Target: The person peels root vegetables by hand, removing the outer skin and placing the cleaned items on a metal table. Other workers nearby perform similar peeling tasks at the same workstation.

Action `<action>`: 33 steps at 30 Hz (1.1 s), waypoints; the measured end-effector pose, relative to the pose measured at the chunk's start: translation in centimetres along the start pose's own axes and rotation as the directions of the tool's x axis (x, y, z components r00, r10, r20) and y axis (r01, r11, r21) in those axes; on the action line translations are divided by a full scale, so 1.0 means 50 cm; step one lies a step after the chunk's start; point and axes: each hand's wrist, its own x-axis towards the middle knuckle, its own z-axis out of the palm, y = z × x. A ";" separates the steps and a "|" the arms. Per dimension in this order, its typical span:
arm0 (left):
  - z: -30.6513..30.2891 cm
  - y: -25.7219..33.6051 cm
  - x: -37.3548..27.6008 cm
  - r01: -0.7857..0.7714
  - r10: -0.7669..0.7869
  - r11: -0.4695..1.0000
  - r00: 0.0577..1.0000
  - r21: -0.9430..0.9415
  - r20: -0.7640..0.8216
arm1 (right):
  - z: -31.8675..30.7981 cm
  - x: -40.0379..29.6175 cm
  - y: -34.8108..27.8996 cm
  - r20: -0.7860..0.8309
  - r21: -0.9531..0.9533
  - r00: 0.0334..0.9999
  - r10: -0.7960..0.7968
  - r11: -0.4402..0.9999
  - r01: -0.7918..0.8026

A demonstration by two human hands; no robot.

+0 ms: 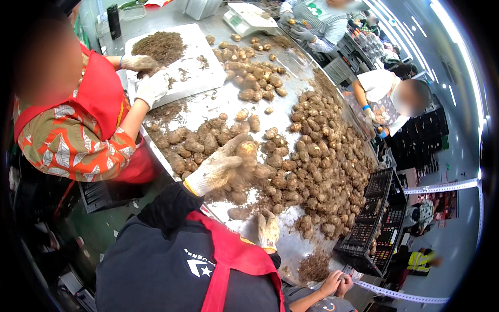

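My left hand (214, 167), in a soiled white knit glove, grips a brown taro corm (248, 149) between thumb and fingers. The corm is raised over the metal table and its upper end shows a paler, orange-tan patch. Motion blurs the area just below it. My right hand (268, 231), gloved the same way, is low near the table's front edge with fingers curved and a little apart; I see nothing held in it. Close to it lies a single taro corm (238, 213). Beyond my hands spreads a large heap of hairy taro corms (327, 156).
A co-worker in a red apron (102, 93) handles fibrous debris over a white foam box (187, 84) at left. Black plastic crates (370, 222) stand at right. A scale (249, 19) sits at the far end. Other people line the table, one at lower right (331, 290).
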 end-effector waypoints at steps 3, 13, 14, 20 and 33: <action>-0.015 0.010 -0.005 -0.046 0.043 0.996 0.998 -0.076 -0.045 | 0.003 0.000 0.010 -0.023 -0.020 1.000 0.013 1.000 -0.013; -0.098 0.065 0.019 -0.073 0.055 0.949 0.996 -0.307 -0.067 | -0.004 0.021 0.051 -0.083 -0.109 0.995 0.048 0.992 -0.057; -0.104 0.066 0.025 -0.086 0.070 0.956 0.995 -0.279 -0.066 | -0.010 0.025 0.059 -0.086 -0.121 0.995 0.054 0.991 -0.064; -0.116 0.073 0.067 0.003 0.020 0.888 0.999 -0.460 0.047 | -0.006 0.010 0.095 -0.072 0.053 0.995 0.062 0.997 -0.058; -0.153 0.059 0.104 -0.037 -0.030 0.897 0.989 -0.441 -0.144 | -0.002 -0.004 0.106 -0.083 0.108 0.994 0.070 0.992 -0.061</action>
